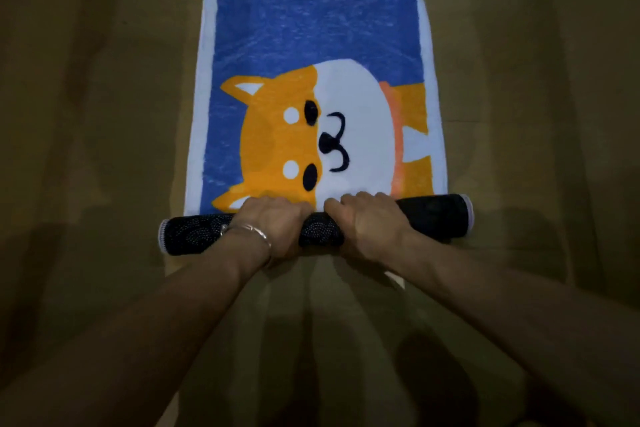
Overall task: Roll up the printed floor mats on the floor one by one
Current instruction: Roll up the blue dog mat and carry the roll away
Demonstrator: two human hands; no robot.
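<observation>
Brown floor [104, 114], dimly lit, with streaked shadows toward 6 o'clock. The printed floor mat [311, 31] lies on it, its flat part spread from frame centre out to 12 o'clock: blue field, white border, and an orange-and-white cartoon dog [284, 135] printed sideways with its ears toward 9 o'clock. The near edge of the mat is wound into a roll [433, 215] just below centre, running 9 to 3 o'clock with the 3 o'clock end sitting a little farther away. The dark dotted backing faces outward and white edging shows at both ends. The roll rests on the floor, joined to the flat part along its far side. Forearms enter from 7 and 5 o'clock. The left hand [273, 225] is clamped over the roll left of its middle, fingers curled over the far side onto the print. The right hand [367, 222] is clamped on it the same way, just beside the left, knuckles nearly touching. A thin metal bracelet [252, 230] circles the left wrist.
</observation>
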